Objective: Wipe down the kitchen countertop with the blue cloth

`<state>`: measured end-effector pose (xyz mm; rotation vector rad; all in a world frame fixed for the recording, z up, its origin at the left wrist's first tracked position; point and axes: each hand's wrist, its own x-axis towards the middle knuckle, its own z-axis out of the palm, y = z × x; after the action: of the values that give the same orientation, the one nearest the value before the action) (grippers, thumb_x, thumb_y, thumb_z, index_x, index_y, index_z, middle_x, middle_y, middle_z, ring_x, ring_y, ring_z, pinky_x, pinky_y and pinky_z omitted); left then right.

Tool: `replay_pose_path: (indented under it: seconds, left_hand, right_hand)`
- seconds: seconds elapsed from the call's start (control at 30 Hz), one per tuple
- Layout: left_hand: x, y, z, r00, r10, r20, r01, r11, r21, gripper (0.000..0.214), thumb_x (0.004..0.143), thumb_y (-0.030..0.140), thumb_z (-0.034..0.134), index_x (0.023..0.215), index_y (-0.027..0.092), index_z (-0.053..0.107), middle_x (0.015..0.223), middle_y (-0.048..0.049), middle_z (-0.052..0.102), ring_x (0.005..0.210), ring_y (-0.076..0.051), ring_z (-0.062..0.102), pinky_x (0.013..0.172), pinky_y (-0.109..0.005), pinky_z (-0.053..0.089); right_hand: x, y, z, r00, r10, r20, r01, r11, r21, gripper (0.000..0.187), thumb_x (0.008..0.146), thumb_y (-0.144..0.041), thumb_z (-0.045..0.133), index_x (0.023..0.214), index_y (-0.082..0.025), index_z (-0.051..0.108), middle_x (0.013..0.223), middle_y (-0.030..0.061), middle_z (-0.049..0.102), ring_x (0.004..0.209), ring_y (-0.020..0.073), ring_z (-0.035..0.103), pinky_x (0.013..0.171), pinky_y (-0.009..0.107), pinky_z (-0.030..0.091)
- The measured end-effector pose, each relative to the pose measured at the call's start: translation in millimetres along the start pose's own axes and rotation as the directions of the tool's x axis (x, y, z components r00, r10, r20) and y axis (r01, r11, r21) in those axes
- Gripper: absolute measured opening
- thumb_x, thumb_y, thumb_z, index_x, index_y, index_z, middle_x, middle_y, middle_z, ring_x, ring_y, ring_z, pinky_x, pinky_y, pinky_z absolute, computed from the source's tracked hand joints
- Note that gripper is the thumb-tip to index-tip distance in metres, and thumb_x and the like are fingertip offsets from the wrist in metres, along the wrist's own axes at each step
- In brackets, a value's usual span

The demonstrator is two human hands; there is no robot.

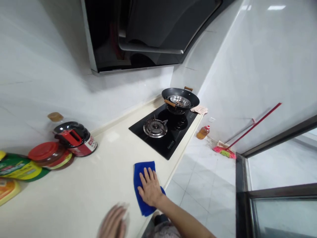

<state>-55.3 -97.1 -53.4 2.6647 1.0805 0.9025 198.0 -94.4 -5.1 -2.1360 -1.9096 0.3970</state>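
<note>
A blue cloth (140, 167) lies flat on the cream countertop (104, 185), close to its front edge. My right hand (150, 187) presses down on the cloth, palm down with the fingers stretched out. To the left, my left hand (113, 222) is over the counter at the bottom of the view, smeared by motion. Nothing shows in it, and its finger position is unclear. Beyond the cloth is the black gas hob (160, 145), with a bare burner (155, 128) on its near side.
A wok (194, 99) holding a metal bowl (178, 100) sits on the far burner. Several bottles and jars, including a red-lidded jar (51, 155), line the wall at left. A range hood (148, 29) hangs above. An oil bottle (203, 132) and a broom (224, 152) are on the floor.
</note>
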Motion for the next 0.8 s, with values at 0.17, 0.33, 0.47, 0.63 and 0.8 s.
replay_pose_path:
  seconds: [0.17,0.33,0.47,0.63,0.8]
  left_hand:
    - [39,58,26.1,0.912,0.367,0.186,-0.365,0.930,-0.048,0.061,0.093,0.040,0.061,0.152,0.030,0.045,0.152,-0.0025,0.057,0.141,-0.022,0.052,0.112,-0.039,0.052]
    - [56,64,42.4,0.915,0.323,0.242,-0.316,0.946,-0.070,0.060,0.095,0.042,0.059,0.152,0.033,0.043,0.152,-0.0058,0.057,0.140,-0.025,0.053,0.113,-0.047,0.052]
    - [56,29,24.8,0.927,0.312,0.206,-0.316,0.949,-0.012,0.045,0.096,0.020,0.054,0.139,0.034,0.058,0.148,-0.0009,0.061,0.142,-0.018,0.050,0.121,-0.044,0.044]
    - [55,-25,-18.7,0.903,0.312,0.296,-0.324,0.946,-0.009,0.052,0.089,0.003,0.044,0.126,0.032,0.066,0.151,0.0031,0.058,0.149,-0.016,0.042,0.128,-0.045,0.033]
    - [24,-78,-44.6,0.968,-0.105,0.228,0.079,0.990,0.120,0.046,0.095,0.021,0.042,0.137,0.031,0.060,0.154,-0.0029,0.055,0.148,-0.021,0.043,0.128,-0.052,0.032]
  right_hand:
    - [30,34,-22,0.981,-0.188,0.049,0.189,0.982,-0.025,0.046,0.105,-0.035,0.039,0.149,-0.026,0.051,0.165,0.0056,0.040,0.154,0.0239,0.031,0.128,0.046,0.025]
    - [53,52,-19,0.967,-0.242,0.079,0.246,0.969,-0.038,0.049,0.103,-0.033,0.046,0.152,-0.026,0.048,0.168,0.0021,0.035,0.156,0.0199,0.028,0.129,0.040,0.024]
    - [62,43,-16,0.983,-0.173,0.068,0.178,0.981,-0.072,0.054,0.103,-0.037,0.045,0.156,-0.027,0.042,0.169,0.0045,0.031,0.155,0.0246,0.030,0.127,0.045,0.028]
    - [65,5,-6,0.998,-0.061,-0.019,0.058,0.990,-0.127,0.064,0.102,-0.040,0.046,0.155,-0.005,0.040,0.167,0.0227,0.026,0.156,0.0388,0.025,0.128,0.058,0.022]
    - [53,-19,32,0.985,-0.160,-0.067,0.151,0.980,-0.129,0.073,0.102,-0.051,0.041,0.158,-0.005,0.033,0.170,0.0216,0.017,0.158,0.0412,0.010,0.129,0.063,0.015]
